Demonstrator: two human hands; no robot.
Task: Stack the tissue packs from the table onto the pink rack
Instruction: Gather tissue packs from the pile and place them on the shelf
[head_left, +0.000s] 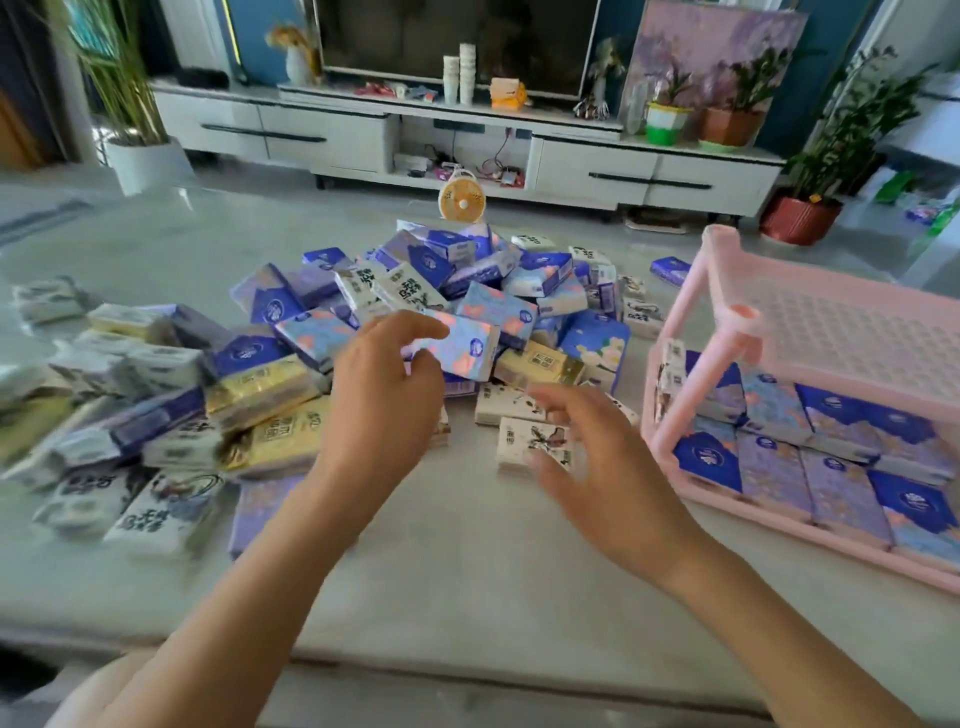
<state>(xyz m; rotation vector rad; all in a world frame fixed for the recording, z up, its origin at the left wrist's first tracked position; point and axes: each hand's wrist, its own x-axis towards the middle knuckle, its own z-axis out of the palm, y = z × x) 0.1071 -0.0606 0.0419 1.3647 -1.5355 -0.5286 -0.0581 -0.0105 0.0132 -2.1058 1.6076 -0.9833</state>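
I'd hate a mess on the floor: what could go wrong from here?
1. The left hand pinches a blue pack by one end atop the loose pile; it may slip or tumble neighbours.
2. The pink rack has a lower shelf that looks nearly full, so squeezing more in could push packs out.

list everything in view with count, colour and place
tissue packs: dozens, blue, purple, white and yellow, heaped across the table
blue-and-pink pack: one, near side of the heap
butterfly pack: one, white, in front of the heap
rack: one, pink, table's right end, blue and purple packs on its lower shelf
table: one, pale grey
fan: one, orange and white, beyond the table
television: one, black, on the white cabinet
paper cups: two stacks, white, on the cabinet
left grip: bare hand, pinching the blue-and-pink pack
right grip: bare hand, fingers spread over the butterfly pack
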